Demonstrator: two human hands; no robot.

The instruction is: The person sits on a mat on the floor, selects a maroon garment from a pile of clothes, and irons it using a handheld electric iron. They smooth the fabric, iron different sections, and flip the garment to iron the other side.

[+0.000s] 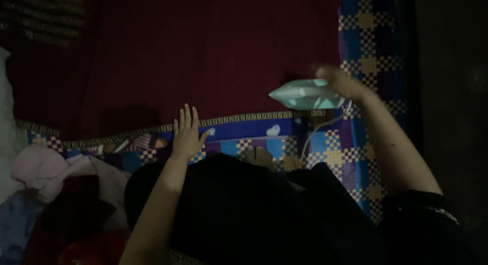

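Maroon cloth (203, 51): left hand (187, 135) flat, fingers spread; right hand (341, 83) grips pale iron (306, 95).

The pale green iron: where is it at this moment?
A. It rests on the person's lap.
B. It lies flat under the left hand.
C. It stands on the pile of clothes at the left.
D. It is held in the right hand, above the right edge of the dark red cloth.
D: the right hand grips the pale green iron at the dark red cloth's right edge, while the left hand lies flat, fingers spread, on the gold-patterned border.
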